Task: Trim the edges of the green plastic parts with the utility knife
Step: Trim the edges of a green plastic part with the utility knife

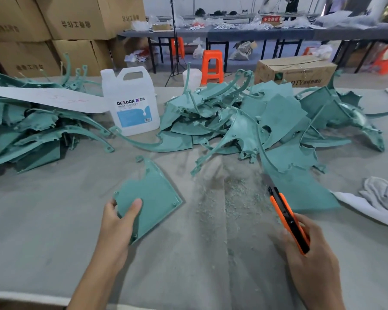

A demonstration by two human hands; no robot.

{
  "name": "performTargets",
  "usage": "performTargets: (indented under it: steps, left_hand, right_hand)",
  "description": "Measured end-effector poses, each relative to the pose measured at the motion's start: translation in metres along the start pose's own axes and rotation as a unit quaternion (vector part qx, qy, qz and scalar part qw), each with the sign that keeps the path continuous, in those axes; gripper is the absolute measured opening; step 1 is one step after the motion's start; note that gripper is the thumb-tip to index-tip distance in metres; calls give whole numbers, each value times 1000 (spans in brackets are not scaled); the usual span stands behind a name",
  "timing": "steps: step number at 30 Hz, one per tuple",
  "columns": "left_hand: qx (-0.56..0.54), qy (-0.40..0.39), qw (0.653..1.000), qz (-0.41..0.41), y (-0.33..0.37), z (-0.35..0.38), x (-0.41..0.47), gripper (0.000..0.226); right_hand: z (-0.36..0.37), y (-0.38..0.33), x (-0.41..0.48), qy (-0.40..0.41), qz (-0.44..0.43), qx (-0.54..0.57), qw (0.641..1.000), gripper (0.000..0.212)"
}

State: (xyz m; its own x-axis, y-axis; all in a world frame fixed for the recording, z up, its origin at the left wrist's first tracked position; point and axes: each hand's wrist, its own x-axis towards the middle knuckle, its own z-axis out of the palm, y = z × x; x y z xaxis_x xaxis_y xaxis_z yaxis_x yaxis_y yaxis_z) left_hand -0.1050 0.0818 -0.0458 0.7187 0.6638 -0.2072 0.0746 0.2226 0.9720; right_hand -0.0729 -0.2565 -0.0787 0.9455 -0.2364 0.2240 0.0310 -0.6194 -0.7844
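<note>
A flat green plastic part (pixel 151 195) with one curved edge lies tilted over the grey table at centre left. My left hand (pixel 119 222) grips its near corner, thumb on top. My right hand (pixel 309 249) holds an orange and black utility knife (pixel 288 218), its blade pointing away toward the far left. The knife is well apart from the held part. Green shavings (pixel 233 195) lie scattered between the two hands.
A big heap of green parts (pixel 267 121) fills the middle and right, another pile (pixel 27 135) the left. A white DEXCON jug (pixel 132 101) stands between them. A grey cloth (pixel 383 195) lies at right, a cardboard box (pixel 296 69) behind.
</note>
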Motion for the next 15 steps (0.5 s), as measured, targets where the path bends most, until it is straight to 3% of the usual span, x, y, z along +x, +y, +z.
performTargets:
  steps: [3,6,9,12,15]
  left_hand:
    - [-176,-53,975,-125,-9,5,0,28]
    - [-144,-145,960,-189,-10,17,-6,26]
    - [-49,-165,971,-168,-6,33,-14,19]
    - [-78,-158,977,-121,7,42,-20,18]
    - [-119,-162,976,-88,24,43,-26,18]
  right_hand:
    - [-2,-10,-6,-28,-18,46,998,58]
    - [3,-23,-20,-96,-83,25,992,62]
    - [8,-33,-35,-159,-130,11,979,53]
    - [5,-43,-45,-176,-116,60,976,28]
    - [0,-47,-47,-179,-116,91,973,37]
